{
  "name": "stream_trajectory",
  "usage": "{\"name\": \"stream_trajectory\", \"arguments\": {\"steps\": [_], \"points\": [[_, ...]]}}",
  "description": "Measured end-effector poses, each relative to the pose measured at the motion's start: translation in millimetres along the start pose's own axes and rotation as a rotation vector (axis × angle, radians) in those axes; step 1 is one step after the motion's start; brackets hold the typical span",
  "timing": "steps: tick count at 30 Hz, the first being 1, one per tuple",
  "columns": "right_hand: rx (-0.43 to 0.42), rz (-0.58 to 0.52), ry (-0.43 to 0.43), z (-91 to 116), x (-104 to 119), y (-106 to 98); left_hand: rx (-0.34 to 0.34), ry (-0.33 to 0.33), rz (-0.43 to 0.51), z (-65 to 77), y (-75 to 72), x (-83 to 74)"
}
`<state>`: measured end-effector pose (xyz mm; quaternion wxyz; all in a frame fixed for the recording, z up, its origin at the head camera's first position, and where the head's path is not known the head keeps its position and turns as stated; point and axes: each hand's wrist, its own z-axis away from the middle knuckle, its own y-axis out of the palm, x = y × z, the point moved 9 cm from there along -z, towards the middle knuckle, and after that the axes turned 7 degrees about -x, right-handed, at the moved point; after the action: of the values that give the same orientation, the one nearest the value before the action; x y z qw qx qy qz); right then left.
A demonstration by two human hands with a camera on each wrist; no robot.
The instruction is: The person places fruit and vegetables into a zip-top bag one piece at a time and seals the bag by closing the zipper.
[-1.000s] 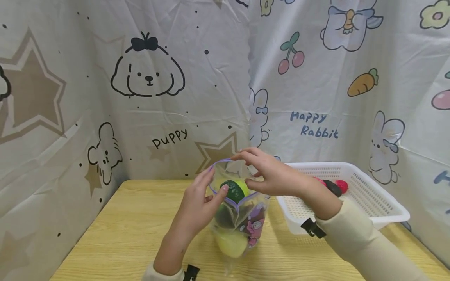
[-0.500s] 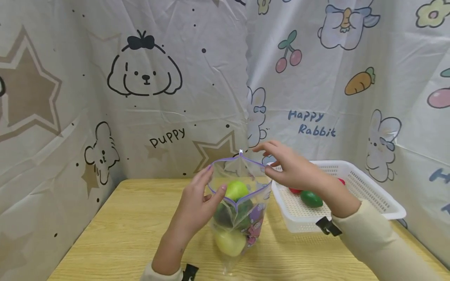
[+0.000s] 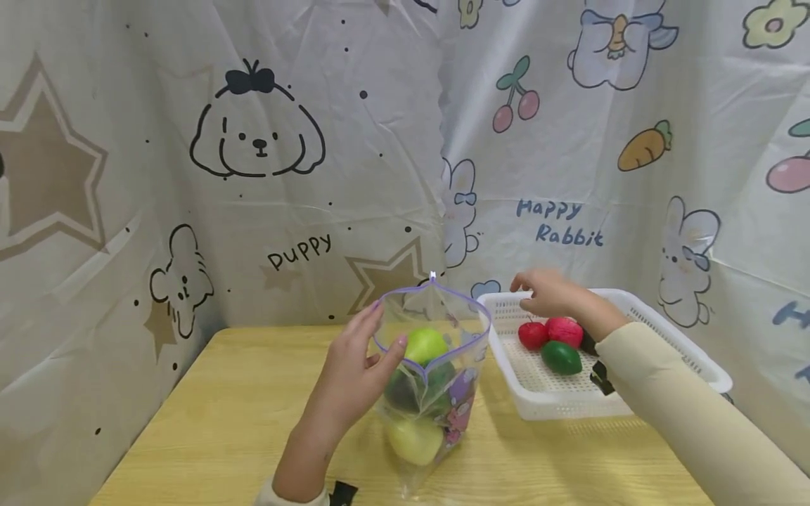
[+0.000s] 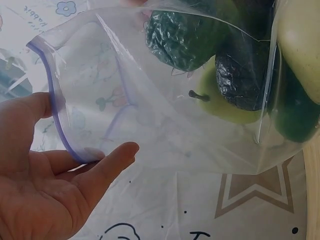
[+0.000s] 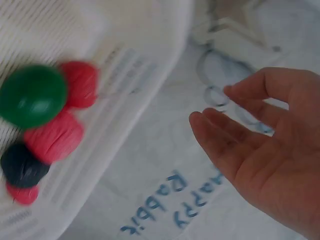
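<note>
Head view: the white basket (image 3: 528, 406) holds red pieces (image 3: 564, 332) and a green piece (image 3: 561, 358); the right arm partly covers a dark piece (image 3: 588, 344). On the table (image 3: 253, 400), left of it, stands the clear bag (image 3: 457, 422). Left wrist view: the left hand's (image 4: 60, 182) extended fingers touch the bag's mouth. Right wrist view: the right hand (image 5: 267, 135), relaxed, holds nothing.

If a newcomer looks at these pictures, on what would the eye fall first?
Probably on the purple-rimmed clear bag, open on the table, with a bright green fruit uppermost and the left hand touching the bag's rim. Next, perhaps, the red fruits in the white basket, at the right of the head view.
</note>
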<state>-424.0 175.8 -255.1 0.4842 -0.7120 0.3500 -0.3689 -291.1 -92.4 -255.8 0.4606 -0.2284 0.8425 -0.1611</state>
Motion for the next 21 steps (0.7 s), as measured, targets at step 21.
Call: {"name": "stream_trajectory", "arguments": {"steps": [21], "points": [[0.523, -0.092, 0.507, 6, -55, 92, -0.050, -0.003, 0.010, -0.4, -9.6, 3.4]]}}
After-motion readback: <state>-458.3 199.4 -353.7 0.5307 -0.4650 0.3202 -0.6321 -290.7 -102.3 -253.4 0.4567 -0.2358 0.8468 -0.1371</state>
